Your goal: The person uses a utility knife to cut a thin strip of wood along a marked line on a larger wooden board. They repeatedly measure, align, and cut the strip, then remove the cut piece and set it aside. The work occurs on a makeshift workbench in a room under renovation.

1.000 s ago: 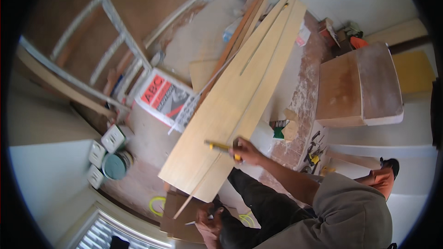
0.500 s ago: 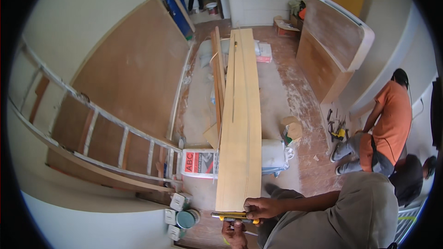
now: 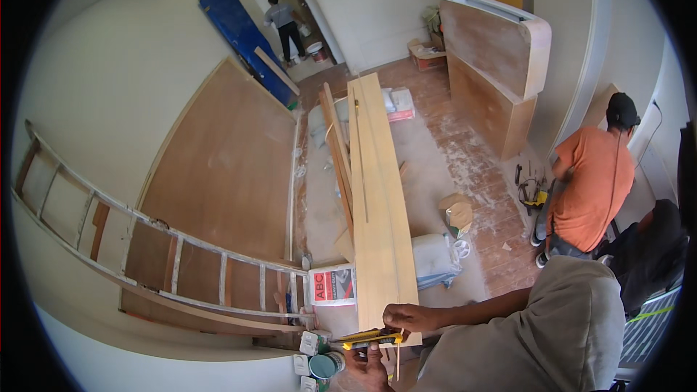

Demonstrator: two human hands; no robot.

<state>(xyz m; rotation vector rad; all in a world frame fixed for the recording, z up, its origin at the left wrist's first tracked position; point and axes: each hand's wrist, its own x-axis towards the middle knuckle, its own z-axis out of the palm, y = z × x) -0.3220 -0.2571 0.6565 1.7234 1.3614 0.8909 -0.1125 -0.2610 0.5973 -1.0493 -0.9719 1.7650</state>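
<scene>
A yellow-and-black utility knife (image 3: 370, 338) lies level between my hands, over the near end of a long pale wooden board (image 3: 385, 247). My left hand (image 3: 369, 370) grips it from below, thumb against its side. From the right, my right hand (image 3: 410, 319) comes in with fingers closed at the knife's yellow end. A thin light stick (image 3: 398, 363) hangs below that end; which hand holds it, if either, I cannot make out. Along the board runs a narrow dark line or strip (image 3: 361, 167).
A ladder (image 3: 210, 258) leans at the left before a large brown panel (image 3: 232, 160). Tins (image 3: 327, 364) stand by my left hand. Bags (image 3: 435, 258) lie under the board. At right crouches a person in orange (image 3: 595, 181) near tools (image 3: 534, 189); another person (image 3: 284, 25) stands at the doorway.
The view has shifted and turned, so the board leans differently in it. My hands stay together at the knife. The person in orange has raised their head and upper body.
</scene>
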